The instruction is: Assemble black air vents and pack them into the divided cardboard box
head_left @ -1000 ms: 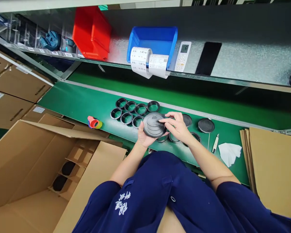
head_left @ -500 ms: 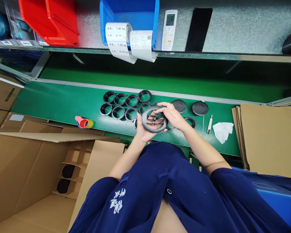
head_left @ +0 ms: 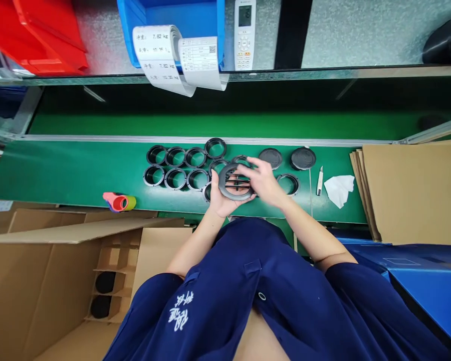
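Slats (head_left: 237, 186) on the vent (head_left: 223, 184) had gone from closed flat to edge-on, gaps showing. Left hand (head_left: 220, 203) had its grip clamped on the rim, thumb on top; right hand (head_left: 266, 184) had fingers on the upper right edge. Vent sat in the air over the near edge of the surface (head_left: 67, 168). Risks: pushing a slat too hard could have bent or unclipped it; loose left grip could have dropped the vent onto the rings (head_left: 176, 189). Carton (head_left: 18, 281), left: two black round parts (head_left: 105, 282) in divider cells. Shelf: blue bin (head_left: 203, 17), label rolls (head_left: 160, 52) hanging over its front; red bin (head_left: 52, 30), contents unclear.
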`<state>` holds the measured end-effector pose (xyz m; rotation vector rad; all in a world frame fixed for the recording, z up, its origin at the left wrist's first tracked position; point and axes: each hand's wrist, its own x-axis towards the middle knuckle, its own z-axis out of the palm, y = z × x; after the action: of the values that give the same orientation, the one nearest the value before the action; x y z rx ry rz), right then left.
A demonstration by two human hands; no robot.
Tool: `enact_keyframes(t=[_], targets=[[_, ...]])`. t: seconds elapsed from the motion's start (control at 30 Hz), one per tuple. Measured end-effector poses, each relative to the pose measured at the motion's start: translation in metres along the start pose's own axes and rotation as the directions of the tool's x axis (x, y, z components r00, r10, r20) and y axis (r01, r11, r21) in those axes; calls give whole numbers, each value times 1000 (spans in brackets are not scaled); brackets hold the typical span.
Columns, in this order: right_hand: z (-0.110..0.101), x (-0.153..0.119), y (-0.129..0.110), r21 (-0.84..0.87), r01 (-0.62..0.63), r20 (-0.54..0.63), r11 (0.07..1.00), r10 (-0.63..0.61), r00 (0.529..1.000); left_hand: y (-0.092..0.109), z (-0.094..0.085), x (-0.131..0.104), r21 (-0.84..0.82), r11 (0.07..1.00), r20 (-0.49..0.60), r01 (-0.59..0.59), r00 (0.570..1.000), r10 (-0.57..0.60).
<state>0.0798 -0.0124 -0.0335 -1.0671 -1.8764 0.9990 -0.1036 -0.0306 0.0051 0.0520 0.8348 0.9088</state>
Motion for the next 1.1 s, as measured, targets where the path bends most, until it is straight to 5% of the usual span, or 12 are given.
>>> enact_keyframes(t=[0.1,0.27,0.33,0.4,0.47,0.53,0.7,0.8,1.0,1.1], targets=[[27,-10,8,-98,79,183,992,-60,981,-4,-13,10,30,999,-149,-16,989,20],[50,-33,36,-35,-181,265,983,184,947,-25,-34,30,157,962,-252,224,951,-181],[44,-44,55,-39,-267,196,963,270,943,-31,-38,37,188,927,-237,326,930,-280],[31,-58,80,-129,-412,-3,902,415,910,-34,-42,42,236,901,-237,364,921,-310],[15,-74,109,-223,-588,-210,777,551,807,-33,-47,46,305,889,-263,342,927,-267],[2,-89,136,-290,-677,-284,676,615,736,-33,-53,49,355,872,-284,337,928,-243],[-9,-105,171,-440,-648,-209,621,632,747,-34,-68,53,370,839,-336,399,899,-279],[-9,-99,173,-475,-650,-212,594,639,739,-36,-76,54,363,846,-386,391,889,-245],[2,-95,178,-498,-589,-274,637,529,804,-45,-83,49,300,888,-531,349,834,-149],[15,-98,180,-499,-607,-230,619,581,781,-44,-78,50,293,899,-530,327,838,-132]])
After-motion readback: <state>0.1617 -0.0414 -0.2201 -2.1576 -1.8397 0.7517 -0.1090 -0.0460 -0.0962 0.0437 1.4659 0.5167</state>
